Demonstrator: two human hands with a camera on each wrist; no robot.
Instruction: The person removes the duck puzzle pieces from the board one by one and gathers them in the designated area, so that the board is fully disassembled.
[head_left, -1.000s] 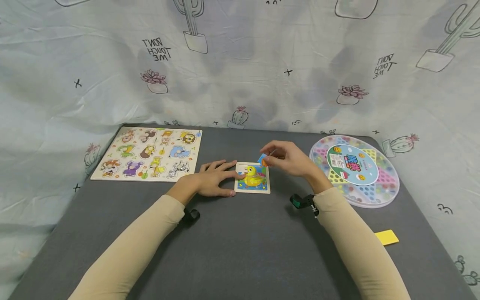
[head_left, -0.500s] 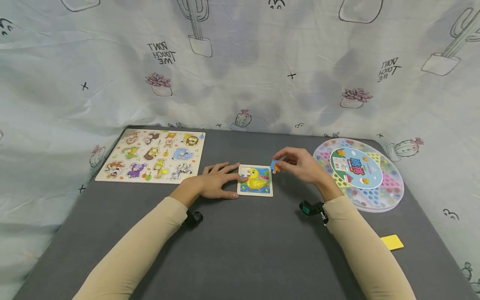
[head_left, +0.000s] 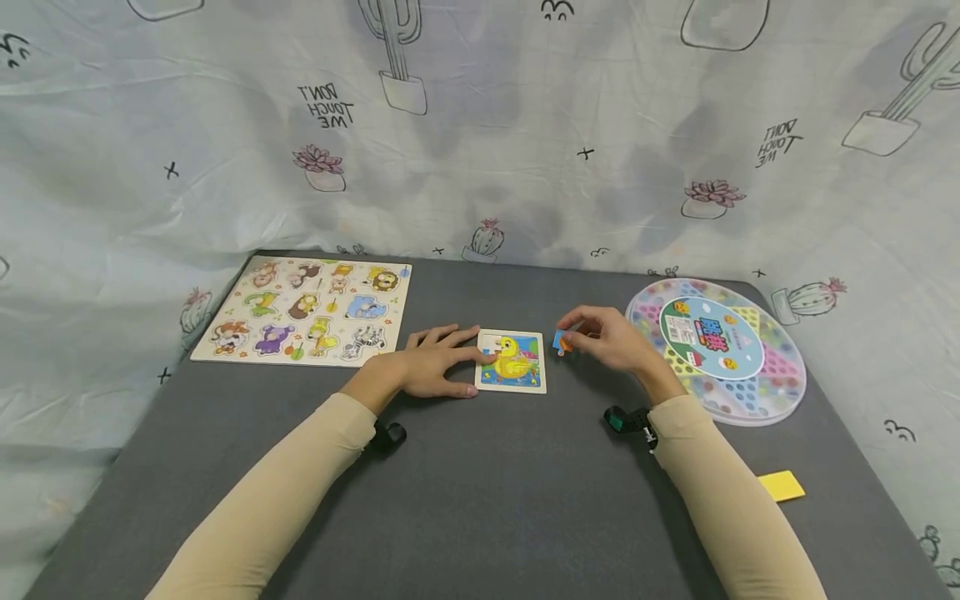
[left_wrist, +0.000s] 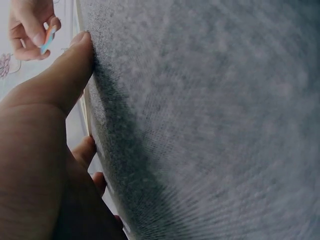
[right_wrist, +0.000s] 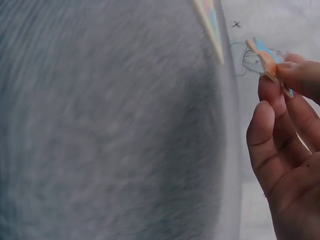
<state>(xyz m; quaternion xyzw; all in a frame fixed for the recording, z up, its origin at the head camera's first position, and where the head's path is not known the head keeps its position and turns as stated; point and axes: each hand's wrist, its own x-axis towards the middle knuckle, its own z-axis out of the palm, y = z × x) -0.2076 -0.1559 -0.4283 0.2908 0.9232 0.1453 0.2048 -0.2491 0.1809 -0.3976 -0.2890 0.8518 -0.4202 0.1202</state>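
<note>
A small square jigsaw puzzle [head_left: 525, 371] with a yellow duck lies in a pale wooden frame on the grey table. My left hand [head_left: 431, 367] rests at its left side, fingers spread, the index finger over the picture and the thumb at the near left corner. To the right of the puzzle, my right hand [head_left: 607, 337] pinches a blue and orange puzzle piece [head_left: 560, 342] between thumb and fingers, above the table. The right wrist view shows the piece [right_wrist: 270, 65] edge-on at the fingertips, with orange and blue faces and pale wooden edges.
A wooden animal puzzle board [head_left: 303, 312] lies at the back left. At the back right is a round, clear-lidded board game [head_left: 780, 367] with a blue label. A yellow card [head_left: 782, 486] shows beside the right forearm. A printed curtain [head_left: 525, 150] hangs behind the table.
My right hand has drawn the pinched piece from the puzzle's upper right corner out to the right and slightly nearer. My left hand has stayed on the puzzle; the head view has shifted a little.
</note>
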